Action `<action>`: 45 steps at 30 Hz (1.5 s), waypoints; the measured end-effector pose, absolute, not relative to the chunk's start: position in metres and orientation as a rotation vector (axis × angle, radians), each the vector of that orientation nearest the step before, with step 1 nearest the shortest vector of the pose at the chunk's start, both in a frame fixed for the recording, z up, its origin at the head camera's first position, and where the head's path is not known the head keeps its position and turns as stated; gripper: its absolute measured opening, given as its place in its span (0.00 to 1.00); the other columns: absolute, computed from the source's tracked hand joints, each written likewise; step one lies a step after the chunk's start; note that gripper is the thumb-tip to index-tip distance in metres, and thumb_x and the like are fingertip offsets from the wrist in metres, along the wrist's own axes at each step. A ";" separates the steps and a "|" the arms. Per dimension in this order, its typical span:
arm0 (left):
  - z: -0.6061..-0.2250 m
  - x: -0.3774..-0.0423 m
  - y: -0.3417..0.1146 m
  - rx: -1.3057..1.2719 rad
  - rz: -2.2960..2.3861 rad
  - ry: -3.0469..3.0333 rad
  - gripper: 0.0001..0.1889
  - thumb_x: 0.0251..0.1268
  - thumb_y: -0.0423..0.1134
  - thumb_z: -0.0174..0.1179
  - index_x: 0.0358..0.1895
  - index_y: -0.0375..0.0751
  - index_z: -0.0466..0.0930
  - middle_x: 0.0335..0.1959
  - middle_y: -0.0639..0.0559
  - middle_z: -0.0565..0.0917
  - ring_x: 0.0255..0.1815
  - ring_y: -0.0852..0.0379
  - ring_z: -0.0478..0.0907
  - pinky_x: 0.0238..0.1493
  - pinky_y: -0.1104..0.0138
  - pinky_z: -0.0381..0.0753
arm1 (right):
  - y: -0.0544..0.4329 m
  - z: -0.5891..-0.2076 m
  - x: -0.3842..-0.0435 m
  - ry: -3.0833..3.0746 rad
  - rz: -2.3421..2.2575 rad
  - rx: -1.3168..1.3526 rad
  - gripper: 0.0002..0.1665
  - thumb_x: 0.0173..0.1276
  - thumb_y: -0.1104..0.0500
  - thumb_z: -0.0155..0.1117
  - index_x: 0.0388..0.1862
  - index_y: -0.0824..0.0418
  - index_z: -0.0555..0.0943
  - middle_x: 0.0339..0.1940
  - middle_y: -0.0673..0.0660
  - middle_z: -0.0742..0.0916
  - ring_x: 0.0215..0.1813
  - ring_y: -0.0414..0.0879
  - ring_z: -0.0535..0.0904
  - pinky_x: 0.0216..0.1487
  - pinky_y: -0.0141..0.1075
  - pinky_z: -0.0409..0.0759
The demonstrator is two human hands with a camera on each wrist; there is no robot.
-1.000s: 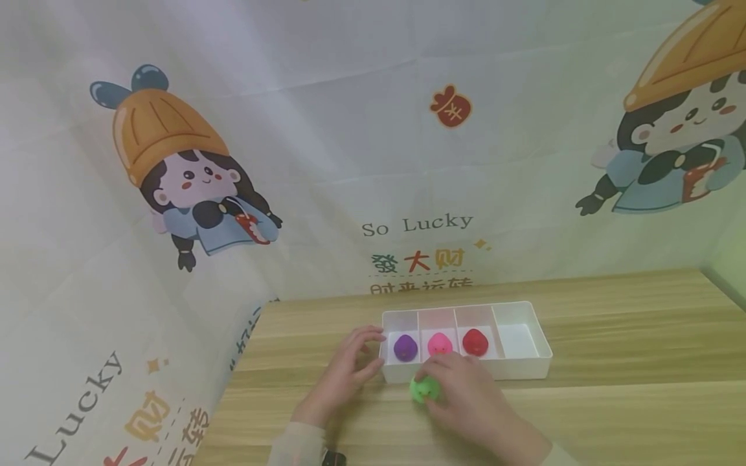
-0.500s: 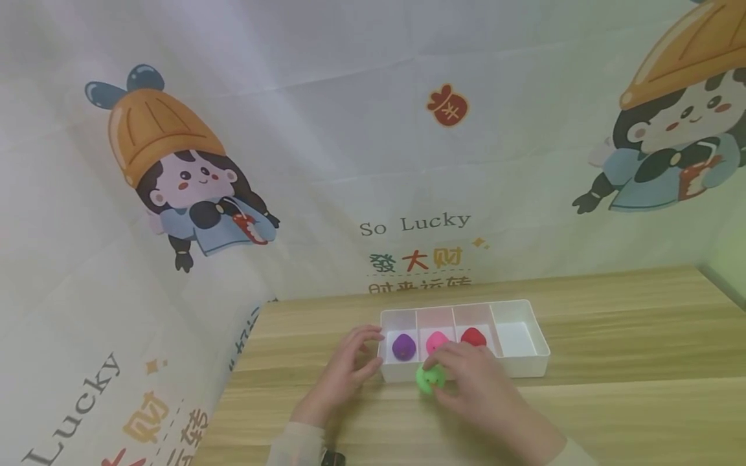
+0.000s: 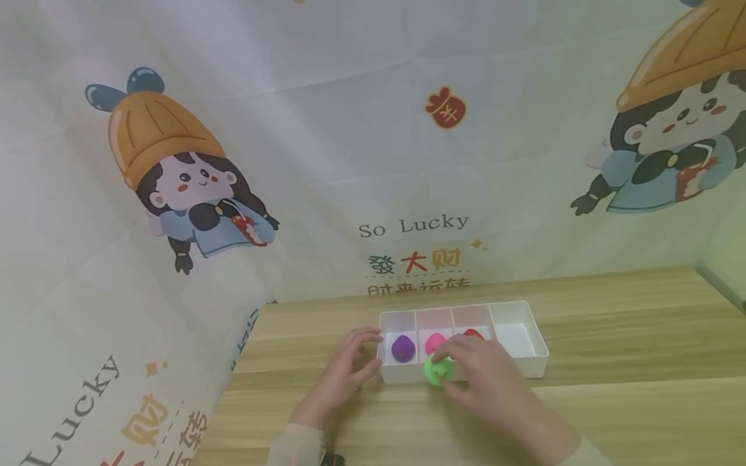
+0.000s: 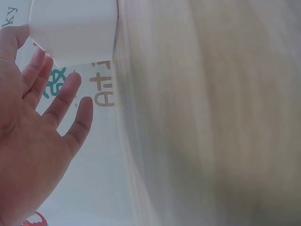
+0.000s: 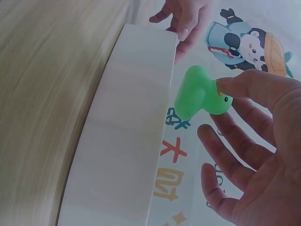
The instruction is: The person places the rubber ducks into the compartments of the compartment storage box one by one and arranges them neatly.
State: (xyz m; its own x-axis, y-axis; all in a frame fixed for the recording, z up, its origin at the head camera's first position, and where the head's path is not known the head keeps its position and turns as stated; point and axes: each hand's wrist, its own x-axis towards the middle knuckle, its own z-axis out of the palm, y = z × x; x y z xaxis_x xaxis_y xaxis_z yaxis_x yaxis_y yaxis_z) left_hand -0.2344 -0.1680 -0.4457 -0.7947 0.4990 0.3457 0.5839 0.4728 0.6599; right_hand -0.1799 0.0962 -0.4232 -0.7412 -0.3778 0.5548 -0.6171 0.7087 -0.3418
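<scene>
My right hand (image 3: 486, 375) pinches a small green rubber duck (image 3: 436, 371) by its head between thumb and fingers. In the right wrist view the green duck (image 5: 194, 94) appears just past the edge of the white divided box (image 5: 117, 113), its body hanging free of the fingers. My left hand (image 3: 351, 362) is spread at the left end of that box (image 3: 533, 367), thumb and fingertips right at its wall. Inside, a purple duck (image 3: 403, 349), a pink duck (image 3: 435, 343) and a red duck (image 3: 473, 333) sit in separate compartments; my right hand partly covers the red one.
The rightmost compartment (image 3: 515, 340) shows its bare white floor. The box stands on a wood-grain table (image 3: 629, 336), with a printed cloth (image 3: 326, 162) hanging behind and to the left. A small dark object (image 3: 333, 459) lies by the left sleeve (image 3: 296, 445).
My right hand has carried the green duck rightward and up, from in front of the box to overlapping its front wall. The left hand stays at the box's left end.
</scene>
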 end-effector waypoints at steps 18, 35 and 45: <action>-0.444 -0.233 -0.168 -0.933 -1.278 -2.619 0.18 0.56 0.32 0.57 0.52 0.38 0.69 0.59 0.43 0.64 0.49 0.46 0.67 0.50 0.50 0.68 | 0.122 -0.423 -0.186 -2.431 0.727 0.680 0.17 0.41 0.54 0.71 0.33 0.45 0.77 0.35 0.36 0.78 0.33 0.34 0.73 0.33 0.35 0.68; -0.475 -0.253 -0.178 -0.931 -1.228 -2.641 0.20 0.57 0.44 0.56 0.53 0.45 0.68 0.61 0.51 0.63 0.50 0.47 0.68 0.51 0.53 0.69 | 0.148 -0.423 -0.192 -2.450 0.766 0.607 0.18 0.42 0.57 0.71 0.34 0.49 0.78 0.38 0.41 0.80 0.38 0.41 0.76 0.38 0.39 0.74; -0.474 -0.252 -0.178 -0.902 -1.232 -2.660 0.19 0.57 0.42 0.57 0.53 0.47 0.68 0.61 0.55 0.63 0.51 0.49 0.67 0.52 0.54 0.68 | 0.170 -0.423 -0.197 -2.475 0.731 0.564 0.17 0.43 0.59 0.71 0.35 0.49 0.78 0.38 0.42 0.79 0.37 0.42 0.75 0.37 0.36 0.75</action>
